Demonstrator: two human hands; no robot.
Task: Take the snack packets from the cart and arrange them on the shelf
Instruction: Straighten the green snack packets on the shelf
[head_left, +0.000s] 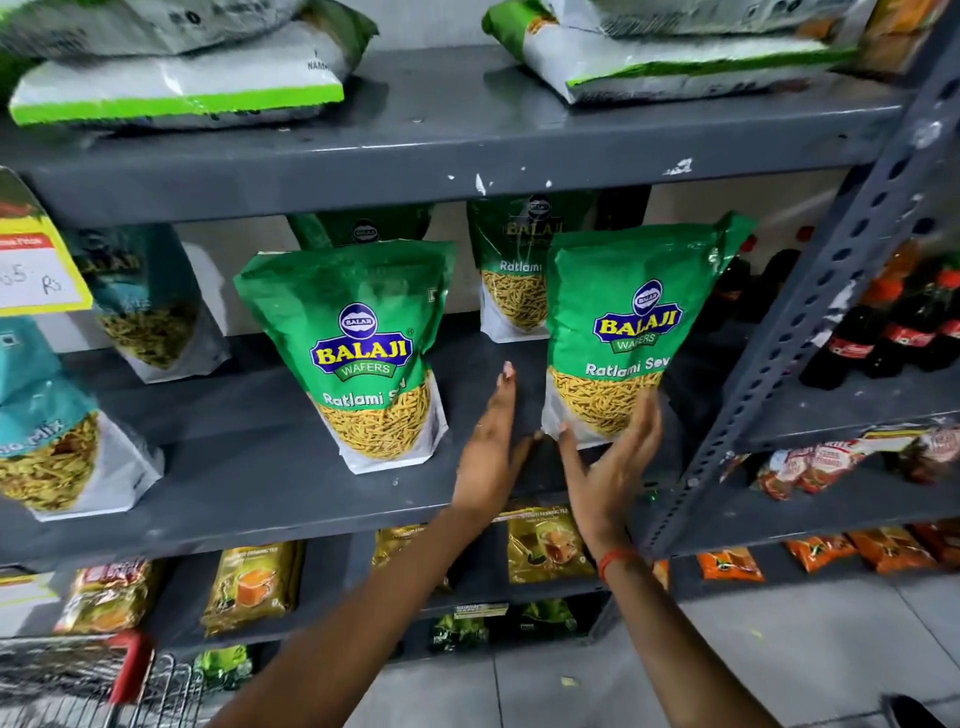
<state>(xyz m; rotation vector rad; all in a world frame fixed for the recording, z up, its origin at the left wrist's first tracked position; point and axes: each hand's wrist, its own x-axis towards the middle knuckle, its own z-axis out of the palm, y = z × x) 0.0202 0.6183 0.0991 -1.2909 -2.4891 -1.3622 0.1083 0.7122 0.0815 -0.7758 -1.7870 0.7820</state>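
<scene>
On the grey shelf (270, 467), a green packet (631, 332) stands upright at the right, its lower edge touching the right hand (608, 467), whose fingers (647, 421) are spread flat against it. Beside it, the left hand (491, 452) reaches forward edge-up, fingers straight and together, holding nothing.

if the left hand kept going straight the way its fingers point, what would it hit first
The left hand points up and back into the gap between the two front green Ratlami Sev packets. It would probably first meet the green packet standing behind, though depth is unclear.
</scene>
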